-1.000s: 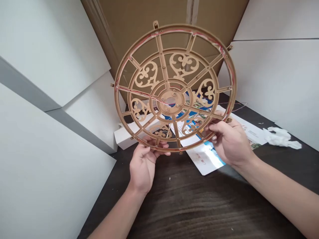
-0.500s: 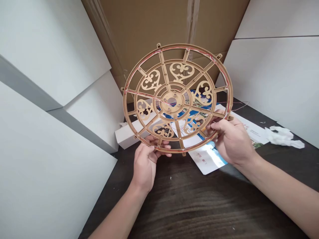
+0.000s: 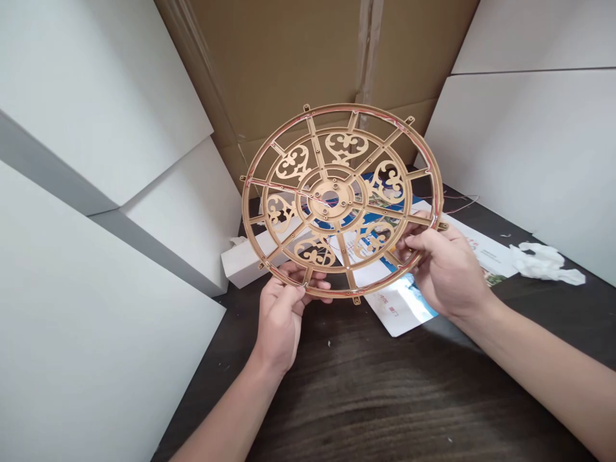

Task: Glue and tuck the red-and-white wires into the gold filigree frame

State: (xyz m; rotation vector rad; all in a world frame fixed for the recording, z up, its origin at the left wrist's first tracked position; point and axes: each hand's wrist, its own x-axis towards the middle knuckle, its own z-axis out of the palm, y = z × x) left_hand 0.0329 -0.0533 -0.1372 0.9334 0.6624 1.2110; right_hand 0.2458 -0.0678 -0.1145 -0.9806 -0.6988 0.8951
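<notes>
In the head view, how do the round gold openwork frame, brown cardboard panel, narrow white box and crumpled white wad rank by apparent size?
Largest to smallest:
1. Brown cardboard panel
2. Round gold openwork frame
3. Narrow white box, partly hidden
4. Crumpled white wad

Wheel frame (image 3: 344, 194) held above counter (image 3: 375, 385), tilted. Left hand (image 3: 280, 317) on its near rim, left of centre; right hand (image 3: 446, 273) on its right rim. Wire (image 3: 283, 188) along the rim and one left spoke, in to the hub. Below and behind: sheets (image 3: 394, 314) on the counter, one corner jutting between the hands. Long box (image 3: 245, 264) left of sheets, near left panels (image 3: 96, 83). Tissue (image 3: 543, 263) toward the counter's right edge, before right panels (image 3: 529, 147). Cardboard (image 3: 289, 64) upright at the far edge.
</notes>
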